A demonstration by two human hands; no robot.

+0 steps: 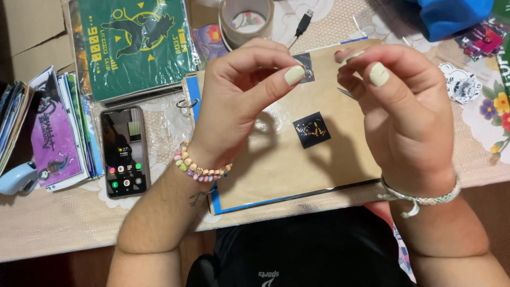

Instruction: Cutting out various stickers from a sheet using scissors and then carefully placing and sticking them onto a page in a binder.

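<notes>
Head view: both hands hover over a brown page (297, 159) on the surface. The left hand (239, 101) pinches a small dark sticker (305, 68) at its fingertips; the right hand (396, 101) is pinched too, contents unclear. Another sticker (312, 129) lies mid-page. Likely placing stickers; next needs careful lowering and pressing.

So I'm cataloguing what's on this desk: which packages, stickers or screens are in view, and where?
Phone: left of the brown page, flat, black, screen lit with coloured icons.
Green packet: top left, flat, wrapped in clear plastic, yellow print.
Square sticker: middle of the brown page, dark, shiny.
Second sticker: by the left hand, dark, partly hidden.
</notes>
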